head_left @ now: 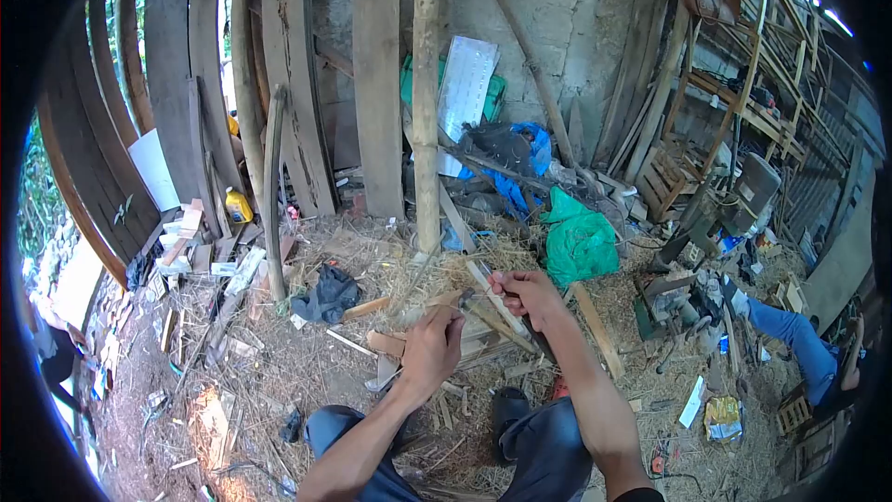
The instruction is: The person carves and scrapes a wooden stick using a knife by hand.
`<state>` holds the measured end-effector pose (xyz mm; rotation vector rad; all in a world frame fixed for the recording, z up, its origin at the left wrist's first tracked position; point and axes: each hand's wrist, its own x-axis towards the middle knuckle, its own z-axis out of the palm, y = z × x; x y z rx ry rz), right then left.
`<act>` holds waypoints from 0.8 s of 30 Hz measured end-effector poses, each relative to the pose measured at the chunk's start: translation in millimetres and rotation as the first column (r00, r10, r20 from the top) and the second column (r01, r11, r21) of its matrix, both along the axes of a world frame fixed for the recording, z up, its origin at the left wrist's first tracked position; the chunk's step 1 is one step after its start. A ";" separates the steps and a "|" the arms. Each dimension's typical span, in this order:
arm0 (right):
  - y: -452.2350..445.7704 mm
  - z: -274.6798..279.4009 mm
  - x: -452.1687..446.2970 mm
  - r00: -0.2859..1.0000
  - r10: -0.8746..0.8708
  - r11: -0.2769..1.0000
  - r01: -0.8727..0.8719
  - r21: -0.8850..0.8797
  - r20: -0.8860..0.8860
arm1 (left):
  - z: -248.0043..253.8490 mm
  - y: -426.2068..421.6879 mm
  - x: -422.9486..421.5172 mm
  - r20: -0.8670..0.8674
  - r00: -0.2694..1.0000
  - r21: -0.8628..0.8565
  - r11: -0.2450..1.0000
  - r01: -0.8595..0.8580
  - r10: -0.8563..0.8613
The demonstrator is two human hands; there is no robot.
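**Pale strip [481,281] between my hands, right hand [531,299] nearer**

Nearest, my bent knees [548,442] flank the work area. My left hand [430,346] has its fingertips drawn together, pinching a small dark piece [465,297]. My right hand is curled, thumb and fingers close together; whether it pinches the strip, I cannot tell. The strip lies right of my left hand, beside my right fingertips. Its long axis slants from far left to near right, the far end pointing toward the wall. Beyond stand a wooden post [426,130] and a block wall [525,37].
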<state>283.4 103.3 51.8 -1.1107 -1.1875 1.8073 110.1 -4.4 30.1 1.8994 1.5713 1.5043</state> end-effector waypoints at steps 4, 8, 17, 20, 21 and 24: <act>10.9 5.8 -7.2 1.000 -0.021 0.999 0.022 -0.029 0.021 | -3.6 6.6 4.0 -0.080 0.995 0.007 0.998 -0.066 0.066; 36.1 -14.7 4.0 0.904 -0.376 0.924 0.349 0.158 0.202 | -4.5 6.6 1.7 -0.030 0.996 0.007 0.996 -0.084 0.084; 13.5 -24.5 32.2 0.977 -0.211 0.946 0.194 0.259 0.039 | 12.5 11.4 -36.9 0.114 0.991 -0.114 0.992 -0.059 0.072; -4.4 -8.2 4.4 0.991 -0.108 0.967 0.124 0.221 -0.083 | 7.3 14.7 -30.5 0.084 0.994 -0.100 0.993 -0.061 0.070; -9.4 -4.7 -3.0 0.989 -0.066 0.970 0.094 0.225 -0.129 | 7.2 16.1 -28.6 0.081 0.994 -0.097 0.993 -0.060 0.068; -17.1 -4.8 -19.8 0.988 0.007 0.971 0.029 0.236 -0.151 | 4.0 15.5 -23.1 0.100 0.993 -0.114 0.992 -0.055 0.067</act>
